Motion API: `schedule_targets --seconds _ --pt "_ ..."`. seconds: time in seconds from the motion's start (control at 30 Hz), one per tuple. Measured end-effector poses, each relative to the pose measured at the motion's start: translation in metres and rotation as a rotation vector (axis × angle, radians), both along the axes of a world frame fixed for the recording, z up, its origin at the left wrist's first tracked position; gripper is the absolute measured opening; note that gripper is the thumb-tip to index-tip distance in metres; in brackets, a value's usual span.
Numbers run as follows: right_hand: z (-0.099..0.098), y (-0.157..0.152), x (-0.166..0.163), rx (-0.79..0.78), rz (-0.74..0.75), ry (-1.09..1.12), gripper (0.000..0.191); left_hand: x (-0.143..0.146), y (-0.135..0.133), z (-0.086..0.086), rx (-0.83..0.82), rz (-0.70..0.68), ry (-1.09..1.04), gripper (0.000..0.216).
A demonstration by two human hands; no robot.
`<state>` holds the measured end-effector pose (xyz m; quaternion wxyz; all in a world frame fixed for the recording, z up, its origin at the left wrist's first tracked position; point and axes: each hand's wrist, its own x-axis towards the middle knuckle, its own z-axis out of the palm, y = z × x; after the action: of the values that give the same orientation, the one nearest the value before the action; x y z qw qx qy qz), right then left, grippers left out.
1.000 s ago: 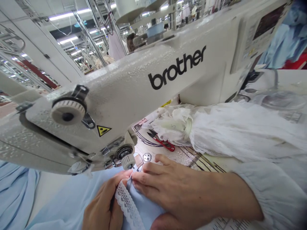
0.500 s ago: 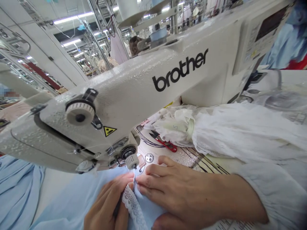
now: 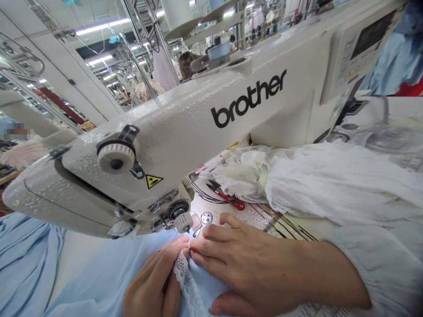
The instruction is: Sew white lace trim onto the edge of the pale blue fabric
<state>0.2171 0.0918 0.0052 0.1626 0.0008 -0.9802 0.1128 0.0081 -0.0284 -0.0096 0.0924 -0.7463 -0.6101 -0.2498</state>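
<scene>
A strip of white lace trim (image 3: 188, 281) lies on light blue fabric (image 3: 109, 277) just in front of the head of a cream Brother sewing machine (image 3: 198, 119). My left hand (image 3: 152, 286) pinches the lace's left edge, fingers closed on it. To the right of the strip, my right hand (image 3: 251, 268) lies with its fingers pressed down on the lace and the blue fabric, fingertips meeting the left hand's at the lace's far end. The needle area is hidden behind the machine head.
Red-handled thread snips (image 3: 228, 198) lie on the machine bed behind my right hand, beside a bundle of white lace fabric (image 3: 297, 176). More blue fabric (image 3: 23, 255) hangs at the left. A control panel (image 3: 363, 39) sits at the machine's right end.
Both hands have edged the lace and blue fabric slightly right and toward the machine head. The view has shifted a little to the left.
</scene>
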Motion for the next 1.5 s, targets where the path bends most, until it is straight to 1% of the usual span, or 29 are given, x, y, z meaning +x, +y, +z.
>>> schedule_targets --seconds 0.1,0.2,0.37,0.5,0.7,0.77,0.8,0.9,0.97,1.0,1.1,1.37,1.5 --pt "0.000 0.000 -0.001 0.002 -0.020 0.005 0.061 -0.004 0.002 0.004 -0.009 -0.032 0.081 0.026" --pt "-0.001 0.001 -0.001 0.004 -0.022 0.004 0.060 -0.008 0.004 0.007 -0.009 -0.076 0.143 0.025" --pt "0.001 0.001 0.000 0.016 0.019 0.012 0.052 -0.009 0.004 0.008 0.005 -0.100 0.138 0.023" --pt "0.002 0.001 0.001 0.022 0.022 0.016 0.048 -0.008 0.004 0.009 0.031 -0.107 0.120 0.022" --pt "-0.001 0.002 -0.001 0.021 0.010 0.004 0.051 -0.011 0.004 0.007 0.044 -0.158 0.221 0.025" --pt "0.000 0.002 -0.001 0.023 0.010 -0.001 0.052 -0.011 0.004 0.007 0.028 -0.132 0.191 0.024" --pt "0.000 0.002 -0.001 0.023 0.009 -0.003 0.053 -0.010 0.003 0.007 0.016 -0.096 0.156 0.024" --pt "0.001 0.003 0.000 0.023 0.005 0.008 0.053 -0.009 0.001 0.009 -0.015 0.093 0.014 0.022" --pt "0.001 0.003 0.000 0.028 0.005 0.015 0.052 -0.009 0.001 0.010 -0.041 0.153 -0.040 0.021" --pt "0.001 0.004 -0.001 0.032 0.005 0.016 0.052 -0.009 0.001 0.010 -0.046 0.155 -0.048 0.021" --pt "0.000 0.004 -0.002 0.056 0.007 0.006 0.051 -0.011 0.002 0.010 -0.038 0.103 -0.020 0.022" --pt "0.002 0.004 -0.004 0.139 0.004 0.006 0.048 -0.011 0.002 0.007 -0.006 0.066 0.072 0.020" --pt "0.004 0.003 -0.008 0.191 -0.009 -0.015 0.043 -0.006 0.001 0.005 0.028 0.105 -0.009 0.022"
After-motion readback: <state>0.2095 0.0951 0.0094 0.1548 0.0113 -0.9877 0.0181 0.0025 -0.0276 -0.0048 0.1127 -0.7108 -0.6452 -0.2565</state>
